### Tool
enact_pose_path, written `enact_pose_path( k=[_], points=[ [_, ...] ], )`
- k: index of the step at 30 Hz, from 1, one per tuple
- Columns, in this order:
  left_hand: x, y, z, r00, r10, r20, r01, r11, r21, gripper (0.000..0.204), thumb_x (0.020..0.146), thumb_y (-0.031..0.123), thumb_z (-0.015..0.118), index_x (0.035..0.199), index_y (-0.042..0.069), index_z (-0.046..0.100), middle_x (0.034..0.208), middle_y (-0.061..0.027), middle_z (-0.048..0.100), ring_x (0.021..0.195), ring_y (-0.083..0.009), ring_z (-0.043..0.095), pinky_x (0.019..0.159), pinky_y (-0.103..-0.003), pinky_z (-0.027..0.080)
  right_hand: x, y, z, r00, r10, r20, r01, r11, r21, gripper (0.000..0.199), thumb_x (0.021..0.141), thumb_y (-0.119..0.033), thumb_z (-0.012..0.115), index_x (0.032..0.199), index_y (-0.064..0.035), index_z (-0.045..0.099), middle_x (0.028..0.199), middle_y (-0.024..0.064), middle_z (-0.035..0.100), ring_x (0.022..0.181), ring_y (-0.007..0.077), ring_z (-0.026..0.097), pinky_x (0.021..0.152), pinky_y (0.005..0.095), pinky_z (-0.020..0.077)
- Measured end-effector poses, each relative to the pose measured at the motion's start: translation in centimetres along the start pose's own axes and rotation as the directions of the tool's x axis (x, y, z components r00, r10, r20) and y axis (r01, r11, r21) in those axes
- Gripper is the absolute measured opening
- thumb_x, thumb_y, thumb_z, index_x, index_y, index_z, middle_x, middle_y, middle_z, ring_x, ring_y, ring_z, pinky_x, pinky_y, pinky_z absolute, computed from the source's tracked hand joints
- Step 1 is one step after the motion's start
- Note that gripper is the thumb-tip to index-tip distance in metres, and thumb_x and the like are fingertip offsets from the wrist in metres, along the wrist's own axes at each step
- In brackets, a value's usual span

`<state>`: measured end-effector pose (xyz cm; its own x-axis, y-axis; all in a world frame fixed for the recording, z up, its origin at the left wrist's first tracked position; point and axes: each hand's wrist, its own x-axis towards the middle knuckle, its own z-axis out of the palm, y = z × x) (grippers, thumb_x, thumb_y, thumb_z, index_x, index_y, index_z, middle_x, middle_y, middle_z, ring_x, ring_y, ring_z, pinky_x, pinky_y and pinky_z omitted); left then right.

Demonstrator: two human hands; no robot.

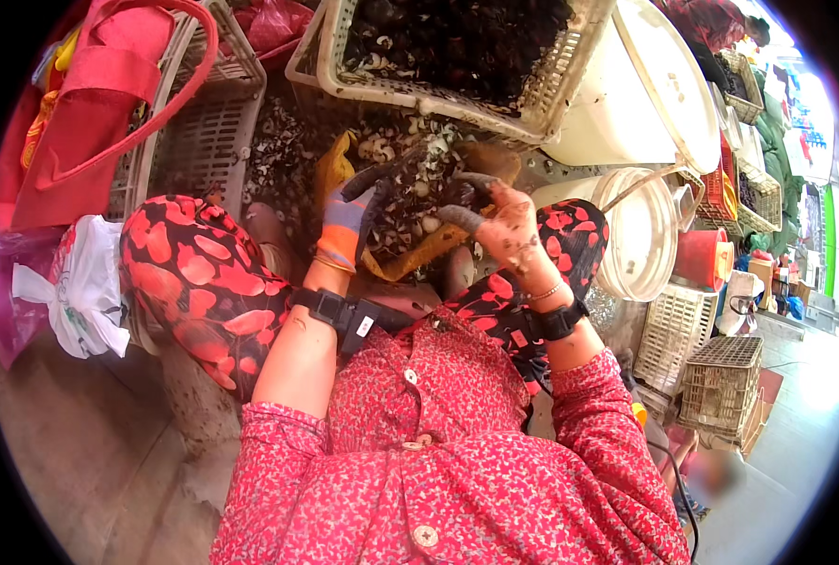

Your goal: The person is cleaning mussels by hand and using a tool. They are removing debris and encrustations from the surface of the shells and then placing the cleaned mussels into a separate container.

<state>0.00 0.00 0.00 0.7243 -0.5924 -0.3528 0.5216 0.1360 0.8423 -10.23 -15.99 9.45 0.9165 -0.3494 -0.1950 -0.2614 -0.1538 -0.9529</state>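
Observation:
My left hand [349, 217], in an orange and grey glove with dark, wet fingers, is closed over the near side of a yellow-rimmed basin [396, 268]. Whatever it grips blends into the dark contents. On the right, my right hand [511, 231] wears dark covers on thumb and forefinger. Those two fingers stand apart, bent towards the basin, and I see nothing between them. Flecks of dirt stick to its back. Pale and dark shells [410, 179] lie heaped beneath and beyond both hands, between my knees.
Ahead stands a dirty white plastic crate [419, 97] of dark shellfish. A large white tub [617, 104] and a white bucket [640, 235] stand to the right. At left are a slatted crate [198, 151], a red bag [95, 122] and a white plastic bag [95, 287]. Stacked crates [720, 381] occupy the right.

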Motion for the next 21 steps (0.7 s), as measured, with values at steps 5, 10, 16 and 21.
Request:
enact_pose_path(
  k=[5, 10, 16, 21],
  points=[
    [-1.7, 1.3, 2.4, 0.886, 0.326, 0.328, -0.387, 0.912, 0.138, 0.028, 0.08, 0.002, 0.059, 0.108, 0.003, 0.063, 0.102, -0.0051, 0.062, 0.089, -0.0126, 0.059, 0.078, -0.024, 0.047, -1.4, -1.9, -0.5, 0.997, 0.077, -0.003, -0.075, 0.977, 0.197, 0.029, 0.076, -0.006, 0.071, 0.102, 0.0021, 0.061, 0.09, 0.0052, 0.067, 0.079, 0.0106, 0.062, 0.072, 0.0251, 0.0506],
    [-1.3, 1.7, 2.0, 0.915, 0.34, 0.218, -0.386, 0.896, 0.219, 0.028, 0.078, -0.001, 0.056, 0.104, 0.005, 0.065, 0.097, -0.0076, 0.063, 0.089, -0.0188, 0.059, 0.08, -0.028, 0.047, -1.5, -1.9, -1.4, 0.999, 0.043, 0.006, -0.043, 0.999, 0.014, 0.027, 0.077, -0.006, 0.07, 0.102, 0.002, 0.061, 0.09, 0.0038, 0.066, 0.082, 0.0105, 0.061, 0.075, 0.0245, 0.0496],
    [-0.9, 1.0, 1.3, 0.806, 0.504, 0.309, -0.586, 0.609, 0.534, 0.032, 0.074, -0.004, 0.053, 0.102, 0.006, 0.065, 0.095, -0.0117, 0.061, 0.091, -0.0282, 0.058, 0.082, -0.034, 0.045, -1.8, -3.2, -0.6, 0.987, 0.144, 0.071, -0.152, 0.98, 0.126, 0.025, 0.075, -0.003, 0.071, 0.098, 0.0002, 0.061, 0.09, 0.0025, 0.065, 0.084, 0.0102, 0.059, 0.078, 0.024, 0.048],
    [-2.9, 3.1, 4.1, 0.648, 0.611, 0.455, -0.75, 0.405, 0.523, 0.033, 0.071, -0.004, 0.054, 0.099, 0.009, 0.067, 0.089, -0.0089, 0.06, 0.088, -0.0264, 0.053, 0.081, -0.034, 0.043, -1.8, -2.3, -0.9, 0.968, 0.234, 0.086, -0.243, 0.81, 0.533, 0.023, 0.074, -0.005, 0.072, 0.094, 0.0, 0.062, 0.088, 0.0028, 0.065, 0.083, 0.0105, 0.06, 0.078, 0.0254, 0.0486]
  ],
)
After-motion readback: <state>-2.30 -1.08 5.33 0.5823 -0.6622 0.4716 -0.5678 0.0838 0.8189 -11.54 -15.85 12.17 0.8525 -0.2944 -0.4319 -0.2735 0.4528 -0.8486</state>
